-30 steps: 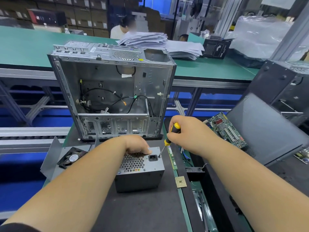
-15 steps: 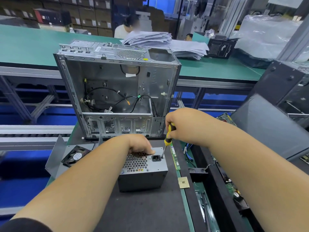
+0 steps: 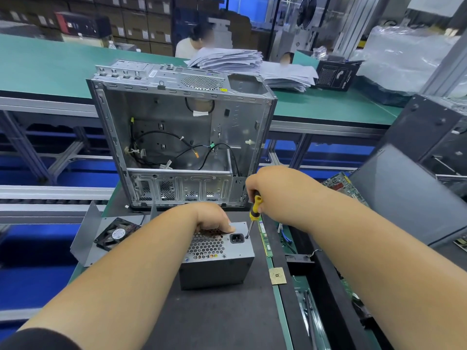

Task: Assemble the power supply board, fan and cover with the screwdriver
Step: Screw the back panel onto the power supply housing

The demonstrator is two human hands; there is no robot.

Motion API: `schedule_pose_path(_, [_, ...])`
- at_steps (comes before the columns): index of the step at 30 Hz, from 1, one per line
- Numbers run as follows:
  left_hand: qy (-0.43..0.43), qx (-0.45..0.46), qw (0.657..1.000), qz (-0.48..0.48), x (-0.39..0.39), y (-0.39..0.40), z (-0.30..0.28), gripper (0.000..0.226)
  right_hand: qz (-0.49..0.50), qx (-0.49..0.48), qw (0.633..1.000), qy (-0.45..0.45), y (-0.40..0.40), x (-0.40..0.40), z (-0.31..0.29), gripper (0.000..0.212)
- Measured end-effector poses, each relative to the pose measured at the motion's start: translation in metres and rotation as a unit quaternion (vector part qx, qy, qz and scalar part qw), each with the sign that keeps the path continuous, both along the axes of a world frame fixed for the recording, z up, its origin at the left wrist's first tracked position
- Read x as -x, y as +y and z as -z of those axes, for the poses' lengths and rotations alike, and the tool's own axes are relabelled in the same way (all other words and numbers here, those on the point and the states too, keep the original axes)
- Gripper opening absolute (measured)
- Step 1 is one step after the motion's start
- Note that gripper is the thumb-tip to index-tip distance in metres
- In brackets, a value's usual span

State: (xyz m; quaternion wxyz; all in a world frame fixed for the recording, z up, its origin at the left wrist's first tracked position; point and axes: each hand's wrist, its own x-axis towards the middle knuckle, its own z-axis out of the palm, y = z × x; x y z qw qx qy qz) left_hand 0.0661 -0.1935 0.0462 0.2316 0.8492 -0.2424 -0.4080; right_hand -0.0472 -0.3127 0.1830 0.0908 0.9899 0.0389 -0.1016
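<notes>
Fan (image 3: 116, 234) was seen lying flat on a grey metal cover (image 3: 87, 239) at nine o'clock of the power supply (image 3: 217, 258). Left hand (image 3: 212, 218) was pressed onto the supply's far top edge, fingers curled over it. At three o'clock, the screwdriver (image 3: 253, 213) was gripped by the right hand (image 3: 275, 193), tip set on the supply's right corner. Computer case (image 3: 182, 137) stood open at twelve o'clock.

Fan (image 3: 116, 233) left of power supply (image 3: 217, 258)
</notes>
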Motion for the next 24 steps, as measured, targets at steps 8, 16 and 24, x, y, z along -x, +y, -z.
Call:
schedule_pose_path(8, [0.012,-0.011,1.000,-0.008,0.000,0.000,-0.002,0.041,0.066,0.035,0.992,-0.100,-0.002,-0.005,0.017,0.045])
schedule_pose_path(16, [0.028,-0.003,0.999,-0.020,-0.003,0.000,0.003,0.041,0.045,-0.159,0.981,-0.104,-0.015,0.003,0.022,0.024])
schedule_pose_path(24, [0.006,-0.019,1.000,0.000,-0.002,0.000,0.000,0.043,0.008,-0.035,0.986,-0.166,-0.014,0.006,0.034,0.033])
